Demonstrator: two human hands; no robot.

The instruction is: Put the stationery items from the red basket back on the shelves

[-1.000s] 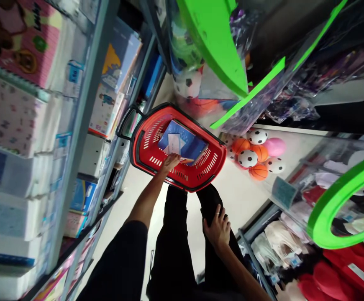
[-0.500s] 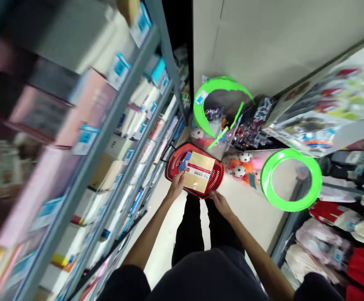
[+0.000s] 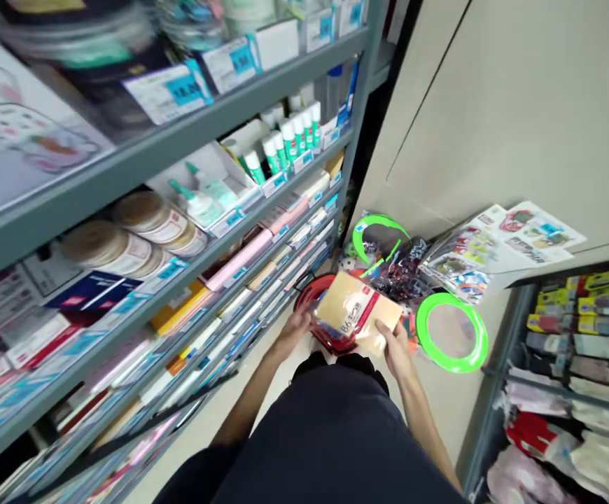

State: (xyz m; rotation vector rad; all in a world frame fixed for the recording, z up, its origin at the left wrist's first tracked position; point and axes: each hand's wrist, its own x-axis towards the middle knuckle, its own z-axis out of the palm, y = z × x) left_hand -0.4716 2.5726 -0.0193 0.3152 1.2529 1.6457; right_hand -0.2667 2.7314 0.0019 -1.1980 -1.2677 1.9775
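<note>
Grey steel shelving (image 3: 189, 140) on my left, red basket (image 3: 318, 297) on the floor ahead; the kraft envelope pack (image 3: 357, 311) is lifted clear above it, clasped by my left hand (image 3: 297, 327) and right hand (image 3: 396, 346), not shelved.

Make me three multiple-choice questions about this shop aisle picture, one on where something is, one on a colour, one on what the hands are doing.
1. Where is the basket?
A. on the top shelf
B. on the floor, behind the pack
C. hanging on the wall

2. What colour are the hoops?
A. green
B. blue
C. white

3. What state is the pack in?
A. lying on a shelf
B. lying on the floor
C. held by both hands

Answers:
1 B, its red rim shows low down beyond the pack.
2 A, both rings are bright green.
3 C, the left hand and right hand grip its two sides.
</note>
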